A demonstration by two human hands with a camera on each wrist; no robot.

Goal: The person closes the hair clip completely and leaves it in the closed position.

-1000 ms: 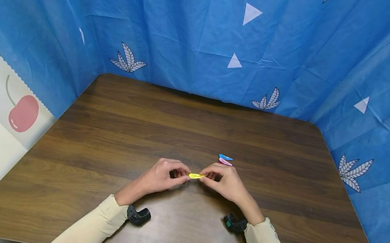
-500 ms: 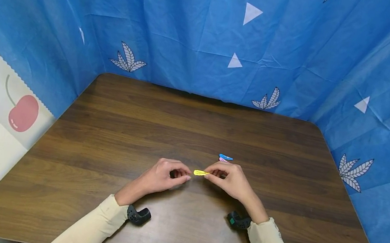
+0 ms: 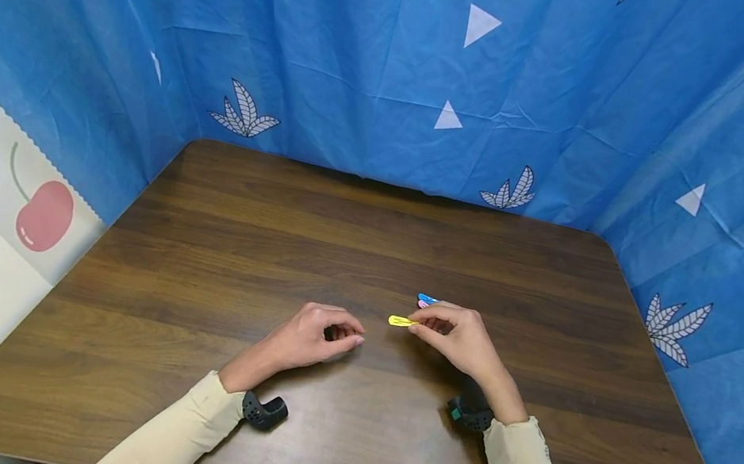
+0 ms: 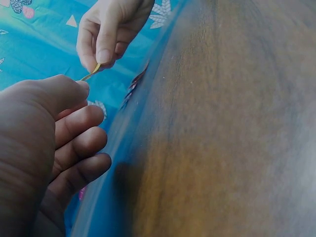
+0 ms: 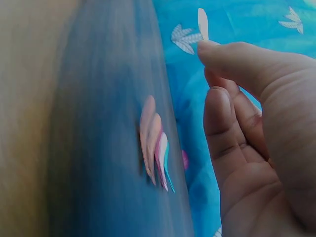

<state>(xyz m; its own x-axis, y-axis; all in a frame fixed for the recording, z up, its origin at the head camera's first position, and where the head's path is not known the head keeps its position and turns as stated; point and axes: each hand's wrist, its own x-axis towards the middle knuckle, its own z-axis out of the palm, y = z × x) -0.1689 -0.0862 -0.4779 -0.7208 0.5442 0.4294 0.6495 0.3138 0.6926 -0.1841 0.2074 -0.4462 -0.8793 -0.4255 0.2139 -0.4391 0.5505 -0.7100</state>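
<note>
My right hand (image 3: 460,341) pinches one end of a yellow snap hair clip (image 3: 399,321) between thumb and fingertips, holding it over the table with its rounded end pointing left. Just beyond this hand, more hair clips lie on the table: a blue clip (image 3: 426,299) and part of a pink clip (image 3: 422,304) show in the head view, the rest hidden by the hand. The right wrist view shows reddish clips (image 5: 146,123) side by side with them. My left hand (image 3: 309,335) rests low over the table, its fingers loosely curled and nothing between them.
A dark wood-grain table (image 3: 286,227) spreads around both hands. Blue curtains (image 3: 368,63) hang behind its far edge and along the right side. A pale cloth with a cherry print (image 3: 46,215) is at the left. Black bands (image 3: 263,411) sit on both wrists.
The yellow hair clip has come away from the left fingertips and moved right and slightly away with my right hand, which now covers more of the clips behind. The left hand stays put.
</note>
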